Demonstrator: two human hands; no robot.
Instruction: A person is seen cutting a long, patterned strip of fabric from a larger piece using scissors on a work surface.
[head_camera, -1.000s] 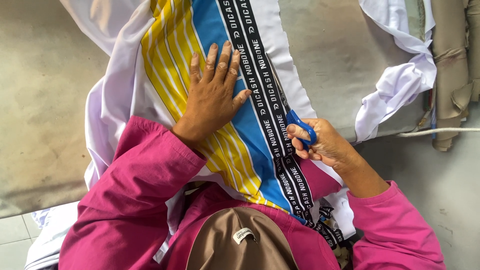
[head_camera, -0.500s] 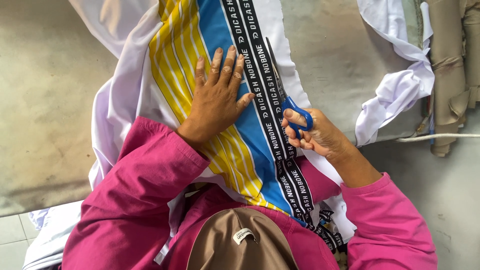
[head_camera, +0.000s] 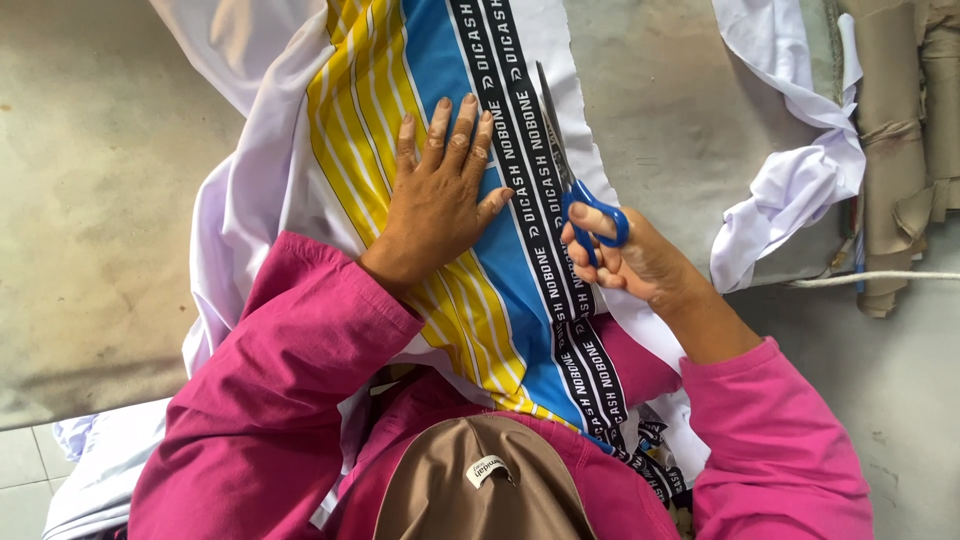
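A printed fabric (head_camera: 440, 60) with yellow and white stripes, a blue band and a black lettered band lies across a grey work surface (head_camera: 110, 200) and over my lap. My left hand (head_camera: 440, 195) presses flat on the yellow and blue part, fingers spread. My right hand (head_camera: 625, 255) grips blue-handled scissors (head_camera: 570, 170), whose blades lie along the right edge of the black band, pointing away from me. My sleeves are pink.
Loose white cloth (head_camera: 800, 170) lies bunched at the right. Rolled tan material (head_camera: 900, 130) stands at the far right with a pale cord (head_camera: 880, 278) below it. A tan cap (head_camera: 480, 480) shows at the bottom. White fabric (head_camera: 100, 470) hangs at the lower left.
My right hand and the scissors have moved forward along the edge of the black band. My left hand has stayed flat on the fabric.
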